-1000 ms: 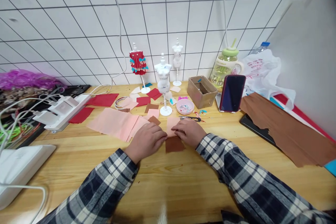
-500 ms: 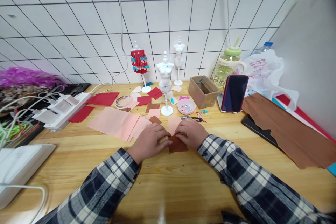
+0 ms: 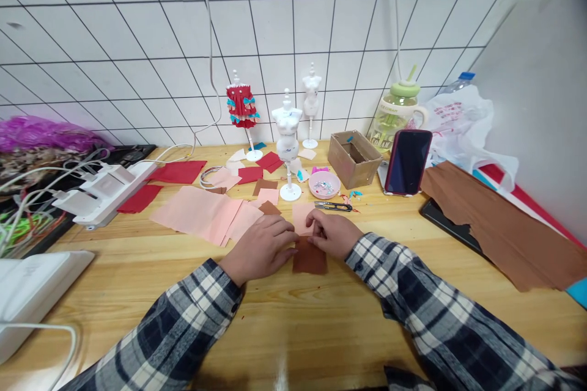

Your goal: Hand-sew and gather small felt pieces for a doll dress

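Observation:
A small brown fabric piece [image 3: 310,256] lies in front of me, its upper edge over or against a small pink fabric piece [image 3: 301,214]. My left hand [image 3: 262,247] is at the brown piece's left edge, fingers bent together and thumb beside them; the grip is partly hidden. With finger and thumb closed, my right hand [image 3: 336,234] pinches near the brown piece's upper edge, where it meets the pink one. Thread snips [image 3: 334,206] rest just beyond my right hand. Behind them, a pink dish [image 3: 324,193] holds small shiny bits.
White mini dress form [image 3: 287,128] stands ahead; another [image 3: 311,101] and one in a red ruffled dress [image 3: 242,107] stand behind. Pink cloth [image 3: 197,214] and red scraps lie left. A cardboard box [image 3: 354,171], phone [image 3: 408,162], drink jug [image 3: 398,110] and large brown cloth [image 3: 499,226] are right.
More of the brown fabric piece shows, its lower edge now slightly nearer me. My right fingers have shifted and bent more, uncovering the snips. My left hand has barely moved.

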Available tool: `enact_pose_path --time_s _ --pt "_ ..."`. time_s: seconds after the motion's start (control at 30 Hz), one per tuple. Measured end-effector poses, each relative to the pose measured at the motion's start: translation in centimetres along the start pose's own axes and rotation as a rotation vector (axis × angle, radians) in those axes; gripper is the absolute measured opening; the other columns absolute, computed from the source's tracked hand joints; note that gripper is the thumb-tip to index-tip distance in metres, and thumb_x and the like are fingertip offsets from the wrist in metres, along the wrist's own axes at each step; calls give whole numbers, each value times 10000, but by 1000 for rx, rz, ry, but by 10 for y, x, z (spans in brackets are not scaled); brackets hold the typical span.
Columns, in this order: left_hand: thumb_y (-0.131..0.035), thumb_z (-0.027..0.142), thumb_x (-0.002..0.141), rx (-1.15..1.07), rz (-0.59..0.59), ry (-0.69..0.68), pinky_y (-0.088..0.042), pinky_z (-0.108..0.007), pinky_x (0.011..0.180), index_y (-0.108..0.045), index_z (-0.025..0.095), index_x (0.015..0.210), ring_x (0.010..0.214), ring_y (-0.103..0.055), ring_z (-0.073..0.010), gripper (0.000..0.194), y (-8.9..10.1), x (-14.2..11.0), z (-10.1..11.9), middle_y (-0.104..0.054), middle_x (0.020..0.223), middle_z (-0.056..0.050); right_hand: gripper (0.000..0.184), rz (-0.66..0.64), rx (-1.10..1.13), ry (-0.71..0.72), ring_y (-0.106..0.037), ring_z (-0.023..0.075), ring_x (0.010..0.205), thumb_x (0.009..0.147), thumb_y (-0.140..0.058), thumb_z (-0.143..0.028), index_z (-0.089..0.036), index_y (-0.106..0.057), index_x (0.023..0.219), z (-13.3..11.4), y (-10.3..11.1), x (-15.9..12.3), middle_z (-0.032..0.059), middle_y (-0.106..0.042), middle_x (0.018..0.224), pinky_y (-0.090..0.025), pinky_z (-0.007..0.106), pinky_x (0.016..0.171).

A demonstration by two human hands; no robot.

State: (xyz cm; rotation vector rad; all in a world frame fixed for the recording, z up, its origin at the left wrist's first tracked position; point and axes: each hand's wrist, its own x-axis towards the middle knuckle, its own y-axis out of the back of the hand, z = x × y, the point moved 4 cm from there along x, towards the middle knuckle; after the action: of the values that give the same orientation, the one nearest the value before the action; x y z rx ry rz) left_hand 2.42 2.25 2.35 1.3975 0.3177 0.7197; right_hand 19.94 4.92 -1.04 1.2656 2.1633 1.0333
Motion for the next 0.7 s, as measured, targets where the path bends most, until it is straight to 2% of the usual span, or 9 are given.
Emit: enact_pose_path --time_s 0.13,0.53,0.7 --pt "-501 315 938 34 -6 -39 -422 -413 944 -640 219 1144 1112 -534 -245 266 -3 0 -3 -658 1155 -71 279 16 -34 -26 -562 121 656 797 -649 -189 -209 -521 1045 -1 -4 1 -50 -642 714 -296 229 570" --pt "-526 321 932 49 -34 -35 -409 -422 954 -677 229 1098 1091 -560 -237 243 -4 3 -2 -705 1076 -53 139 68 -1 -50 -529 105 605 795 -665 -193 -190 -603 919 10 1 5 -48 -603 653 -313 226 568" --pt "-548 329 916 54 -22 -32 -418 -449 980 -674 230 1123 1127 -552 -254 263 -5 1 -3 -674 1170 -75 74 62 -14 -92 -525 103 581 799 -654 -191 -193 -638 872 9 1 7 -44 -602 630 -317 227 553"
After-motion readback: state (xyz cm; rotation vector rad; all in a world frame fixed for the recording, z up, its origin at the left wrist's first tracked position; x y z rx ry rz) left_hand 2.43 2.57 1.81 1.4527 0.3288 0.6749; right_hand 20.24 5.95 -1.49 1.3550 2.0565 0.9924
